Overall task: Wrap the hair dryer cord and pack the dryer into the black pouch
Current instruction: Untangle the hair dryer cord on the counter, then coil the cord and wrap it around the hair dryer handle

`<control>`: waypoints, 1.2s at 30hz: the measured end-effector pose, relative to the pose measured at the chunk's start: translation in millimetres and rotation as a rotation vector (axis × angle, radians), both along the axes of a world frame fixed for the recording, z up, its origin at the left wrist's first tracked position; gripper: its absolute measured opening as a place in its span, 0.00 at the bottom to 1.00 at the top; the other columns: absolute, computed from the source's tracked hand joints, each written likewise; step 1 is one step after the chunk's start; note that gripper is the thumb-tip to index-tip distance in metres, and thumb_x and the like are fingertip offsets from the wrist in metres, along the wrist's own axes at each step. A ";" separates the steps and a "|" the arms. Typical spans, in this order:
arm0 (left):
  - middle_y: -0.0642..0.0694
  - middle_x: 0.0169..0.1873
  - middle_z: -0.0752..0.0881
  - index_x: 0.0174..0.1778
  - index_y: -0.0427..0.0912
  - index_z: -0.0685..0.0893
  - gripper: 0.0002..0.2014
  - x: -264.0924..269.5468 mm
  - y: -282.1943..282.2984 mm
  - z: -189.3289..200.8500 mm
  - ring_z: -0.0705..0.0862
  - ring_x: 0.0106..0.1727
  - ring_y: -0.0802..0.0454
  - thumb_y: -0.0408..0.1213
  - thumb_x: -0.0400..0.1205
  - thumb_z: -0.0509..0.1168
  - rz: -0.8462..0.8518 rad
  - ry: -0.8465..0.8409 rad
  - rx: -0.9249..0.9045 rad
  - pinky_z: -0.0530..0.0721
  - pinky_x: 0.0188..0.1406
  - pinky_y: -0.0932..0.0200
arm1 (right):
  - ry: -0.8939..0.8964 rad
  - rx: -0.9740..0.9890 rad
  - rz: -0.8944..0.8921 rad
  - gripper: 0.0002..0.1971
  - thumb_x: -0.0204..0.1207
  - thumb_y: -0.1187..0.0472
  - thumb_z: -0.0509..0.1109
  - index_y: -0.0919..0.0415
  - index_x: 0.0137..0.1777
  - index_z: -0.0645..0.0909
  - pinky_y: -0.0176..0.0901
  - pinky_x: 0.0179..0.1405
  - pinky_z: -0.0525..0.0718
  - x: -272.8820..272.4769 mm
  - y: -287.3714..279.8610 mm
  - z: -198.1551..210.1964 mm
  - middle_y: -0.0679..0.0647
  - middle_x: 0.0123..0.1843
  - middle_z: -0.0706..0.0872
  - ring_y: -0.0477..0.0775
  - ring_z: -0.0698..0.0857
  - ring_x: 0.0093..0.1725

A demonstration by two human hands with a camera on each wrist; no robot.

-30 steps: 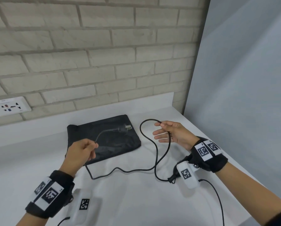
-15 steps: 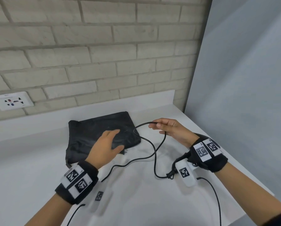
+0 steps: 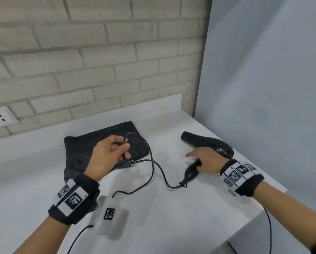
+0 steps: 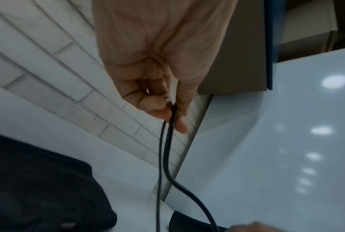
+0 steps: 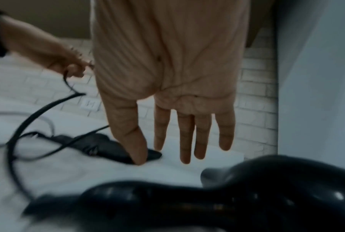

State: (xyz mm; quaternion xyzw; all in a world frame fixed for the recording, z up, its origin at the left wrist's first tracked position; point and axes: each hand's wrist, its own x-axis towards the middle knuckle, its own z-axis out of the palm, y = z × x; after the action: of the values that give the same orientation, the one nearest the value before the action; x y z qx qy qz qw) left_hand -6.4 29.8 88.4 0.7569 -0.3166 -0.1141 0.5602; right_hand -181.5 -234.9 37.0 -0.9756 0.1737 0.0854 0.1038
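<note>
Left hand (image 3: 109, 154) pinches doubled strands of the cord (image 3: 152, 166) between thumb and curled fingers, raised over the black pouch (image 3: 76, 153); the left wrist view shows two strands hanging down from the pinch. Pouch lies flat on the white tabletop (image 3: 153, 217), far left of centre, near the brick wall (image 3: 98, 52). From the hand the cord runs right and near across the tabletop to the base of the dryer handle. Hair dryer (image 3: 208, 143) lies on its side at the right, nozzle pointing far-left. Right hand (image 3: 205, 159) sits over the handle, fingers straight and spread; can't tell whether it touches. Wall socket (image 3: 1, 118) at far left.
</note>
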 end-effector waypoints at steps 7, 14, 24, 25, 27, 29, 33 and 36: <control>0.46 0.23 0.88 0.53 0.37 0.81 0.07 -3.3 24.6 -31.9 0.79 0.27 0.51 0.33 0.80 0.65 0.064 0.207 -0.113 0.79 0.27 0.63 | 0.219 -0.393 0.117 0.20 0.77 0.62 0.62 0.55 0.69 0.71 0.56 0.75 0.55 11.2 25.6 -35.0 0.56 0.66 0.77 0.59 0.71 0.70; 0.49 0.25 0.89 0.54 0.40 0.78 0.07 2.3 39.8 -41.6 0.82 0.35 0.48 0.30 0.81 0.63 0.057 0.231 -0.125 0.81 0.37 0.57 | 0.117 -0.169 0.064 0.16 0.78 0.67 0.59 0.56 0.65 0.75 0.46 0.64 0.69 9.9 29.0 -14.8 0.57 0.59 0.81 0.59 0.80 0.60; 0.39 0.38 0.87 0.63 0.36 0.74 0.13 15.2 37.1 -37.5 0.83 0.36 0.50 0.28 0.82 0.60 0.056 0.276 -0.199 0.86 0.39 0.65 | -0.393 0.401 -0.205 0.26 0.74 0.65 0.71 0.57 0.72 0.70 0.28 0.47 0.69 -7.0 58.3 42.0 0.47 0.54 0.79 0.45 0.77 0.49; 0.39 0.39 0.87 0.61 0.33 0.77 0.12 15.8 35.2 -37.8 0.84 0.37 0.50 0.29 0.83 0.60 0.034 0.268 -0.191 0.86 0.38 0.67 | -0.436 0.483 -0.230 0.25 0.74 0.66 0.71 0.56 0.71 0.71 0.28 0.49 0.71 -8.9 60.9 43.6 0.48 0.54 0.80 0.43 0.78 0.48; 0.42 0.41 0.88 0.58 0.33 0.80 0.10 13.4 30.9 -35.8 0.86 0.42 0.49 0.32 0.83 0.60 -0.016 0.249 -0.178 0.87 0.38 0.71 | -0.543 0.721 -0.270 0.23 0.73 0.70 0.71 0.59 0.67 0.72 0.39 0.60 0.76 -13.1 68.4 43.9 0.53 0.53 0.81 0.48 0.80 0.52; 0.43 0.44 0.88 0.59 0.36 0.80 0.10 9.5 27.3 -33.4 0.87 0.46 0.48 0.30 0.82 0.61 -0.068 0.231 -0.158 0.87 0.42 0.68 | -0.614 0.888 -0.310 0.20 0.74 0.74 0.69 0.64 0.65 0.73 0.49 0.67 0.78 -18.2 78.1 42.7 0.58 0.53 0.82 0.55 0.81 0.57; 0.43 0.50 0.88 0.65 0.38 0.77 0.16 8.0 24.7 -36.1 0.86 0.53 0.47 0.30 0.81 0.63 -0.133 0.112 0.007 0.83 0.60 0.50 | -0.616 1.074 -0.352 0.19 0.76 0.69 0.68 0.61 0.66 0.72 0.44 0.60 0.84 -25.0 101.9 36.5 0.56 0.53 0.86 0.53 0.86 0.57; 0.43 0.56 0.86 0.70 0.39 0.74 0.20 9.9 24.5 -44.7 0.83 0.59 0.47 0.35 0.81 0.63 -0.182 -0.015 0.219 0.79 0.66 0.47 | -0.615 1.165 -0.363 0.18 0.76 0.68 0.69 0.57 0.64 0.74 0.43 0.59 0.84 -25.1 113.6 31.4 0.56 0.56 0.86 0.53 0.86 0.57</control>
State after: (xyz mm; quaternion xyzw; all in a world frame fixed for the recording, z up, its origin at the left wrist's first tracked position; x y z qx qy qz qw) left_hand 3.5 54.3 43.7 0.7827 -0.3737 -0.1924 0.4591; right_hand -206.6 -121.3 68.4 -0.6959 0.2229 -0.1348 0.6692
